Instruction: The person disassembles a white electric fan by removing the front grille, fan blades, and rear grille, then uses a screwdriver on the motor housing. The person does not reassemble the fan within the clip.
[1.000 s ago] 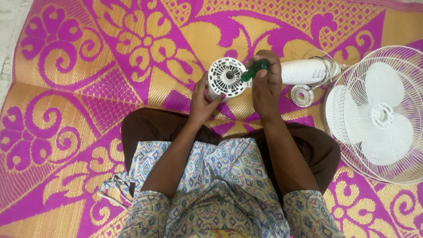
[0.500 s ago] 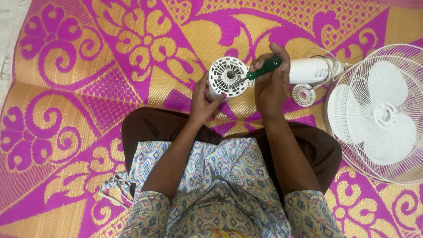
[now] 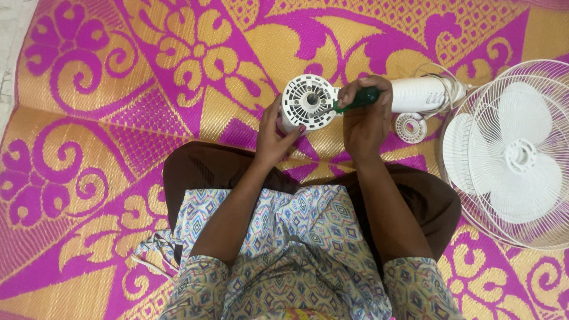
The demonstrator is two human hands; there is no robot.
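The person sits cross-legged on a pink and gold mat (image 3: 118,89) with a white fan motor (image 3: 308,102) held up in front of the knees. The left hand (image 3: 274,135) is closed around the motor's lower left side, thumb on the rim, turning its round ribbed face up toward the camera. The right hand (image 3: 364,118) is wrapped around the green handle of a screwdriver (image 3: 354,99), whose short shaft slants down and left to the right-hand part of the motor's face; the tip seems to touch there, but whether it sits in a screw head is too small to tell.

To do this step well, the judgement is that the driver should stand more in line with the screw than it does now, since a slanted tip tends to slip out and chew the head. Firm pressure along the shaft, slow turns from the wrist, and a steady left grip that stops the housing rolling would all help.

Behind the right hand lies the white fan body (image 3: 418,95) with a cord looped at its end. A small white ring nut (image 3: 410,127) rests just beside it on the mat, and the fan guard (image 3: 521,77) with the blade (image 3: 521,157) inside lies at the right.
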